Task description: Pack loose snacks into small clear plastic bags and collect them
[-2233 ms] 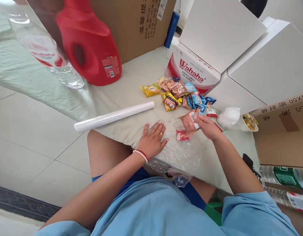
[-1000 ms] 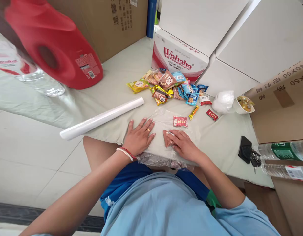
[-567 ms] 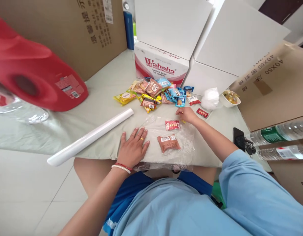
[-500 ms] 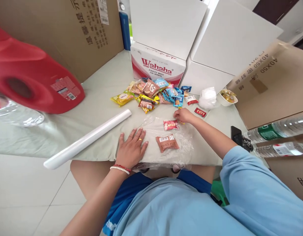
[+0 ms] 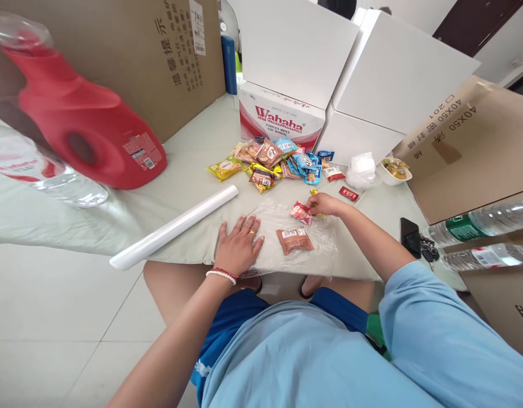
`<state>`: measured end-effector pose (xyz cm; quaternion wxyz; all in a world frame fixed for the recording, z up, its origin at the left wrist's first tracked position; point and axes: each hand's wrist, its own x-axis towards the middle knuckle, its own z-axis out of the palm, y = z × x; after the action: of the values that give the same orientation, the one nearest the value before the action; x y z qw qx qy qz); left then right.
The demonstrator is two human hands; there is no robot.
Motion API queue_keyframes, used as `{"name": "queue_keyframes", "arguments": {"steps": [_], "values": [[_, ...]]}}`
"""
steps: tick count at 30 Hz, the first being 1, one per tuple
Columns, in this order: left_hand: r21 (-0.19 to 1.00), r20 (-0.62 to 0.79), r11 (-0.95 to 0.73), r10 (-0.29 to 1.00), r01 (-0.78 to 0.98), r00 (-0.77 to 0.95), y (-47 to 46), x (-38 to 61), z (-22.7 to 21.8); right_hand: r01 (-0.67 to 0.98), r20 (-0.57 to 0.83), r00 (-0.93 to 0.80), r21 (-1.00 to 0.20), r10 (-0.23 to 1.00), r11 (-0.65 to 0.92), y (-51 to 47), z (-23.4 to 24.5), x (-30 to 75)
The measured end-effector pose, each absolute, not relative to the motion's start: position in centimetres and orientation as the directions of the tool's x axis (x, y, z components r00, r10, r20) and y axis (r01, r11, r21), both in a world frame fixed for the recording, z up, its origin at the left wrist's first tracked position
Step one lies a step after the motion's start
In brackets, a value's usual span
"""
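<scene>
My left hand (image 5: 238, 245) lies flat with fingers spread at the left edge of a clear plastic sheet or bag (image 5: 272, 211) on the table. My right hand (image 5: 326, 205) pinches the right end of a small red snack packet (image 5: 301, 213), which is tilted over the plastic. A yellow packet (image 5: 314, 193) shows partly behind that hand, the rest of it hidden. Nearer to me, a brown snack packet (image 5: 294, 240) rests on the plastic. Beyond it lies a heap of mixed snack packets (image 5: 269, 156).
A white roll (image 5: 176, 226) lies to the left, near a red jug (image 5: 95, 130) and a clear water bottle (image 5: 69, 184). A Wahaha carton (image 5: 282, 116) backs the heap. To the right are a white bowl (image 5: 395, 171), a phone (image 5: 409, 237) and bottles (image 5: 477, 226).
My right hand has come to the red packet's right end, and the packet has turned and tilted. My left hand stays flat on the table. The view has shifted slightly.
</scene>
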<state>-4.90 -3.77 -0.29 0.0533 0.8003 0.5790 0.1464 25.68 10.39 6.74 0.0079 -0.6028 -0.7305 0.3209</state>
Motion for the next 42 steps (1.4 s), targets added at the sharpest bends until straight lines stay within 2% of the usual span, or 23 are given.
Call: {"name": "queue_keyframes", "arguments": {"steps": [5,8,11,14,16,19,25,29,33,38,42], "values": [[0.261,0.164,-0.321,0.944,0.91,0.286,-3.9,-4.8,-0.1,0.871,-0.101,-0.072,-0.491,0.992,0.013,10.6,9.3,28.2],[0.266,0.171,-0.321,0.944,0.909,0.284,-4.0,-4.9,-0.2,0.76,0.0,-0.048,-0.649,0.999,0.037,9.7,11.3,29.3],[0.272,0.171,-0.313,0.946,0.91,0.274,-3.9,-4.9,-0.3,0.575,-0.096,-0.275,-0.814,0.957,0.084,6.9,11.6,28.4],[0.271,0.164,-0.313,0.947,0.91,0.277,-3.8,-4.9,-0.4,0.536,-0.235,-0.511,-0.839,0.827,0.093,3.9,9.5,26.1],[0.268,0.162,-0.313,0.947,0.911,0.278,-3.8,-4.8,-0.3,0.601,-0.263,-0.549,-0.784,0.793,0.156,2.7,7.6,25.0],[0.268,0.155,-0.312,0.948,0.911,0.279,-3.8,-4.8,-0.3,0.7,-0.231,-0.538,-0.658,0.811,0.277,2.5,5.7,24.6],[0.275,0.159,-0.301,0.951,0.913,0.266,-3.7,-4.9,-0.6,0.718,-0.178,-0.582,-0.571,0.794,0.398,2.6,7.0,23.4],[0.282,0.154,-0.302,0.951,0.911,0.268,-3.6,-4.8,-0.6,0.769,-0.297,-0.626,-0.391,0.721,0.506,0.9,8.1,20.9],[0.297,0.159,-0.301,0.951,0.906,0.263,-3.7,-4.7,-0.6,0.824,-0.384,-0.564,-0.207,0.731,0.527,-0.5,8.3,20.1],[0.302,0.155,-0.316,0.947,0.9,0.281,-3.8,-4.8,-0.7,0.841,-0.379,-0.536,-0.169,0.754,0.513,-0.5,8.1,20.4],[0.285,0.144,-0.35,0.936,0.893,0.321,-3.9,-5.0,-0.7,0.872,-0.35,-0.486,-0.258,0.801,0.416,0.1,7.6,21.3]]}}
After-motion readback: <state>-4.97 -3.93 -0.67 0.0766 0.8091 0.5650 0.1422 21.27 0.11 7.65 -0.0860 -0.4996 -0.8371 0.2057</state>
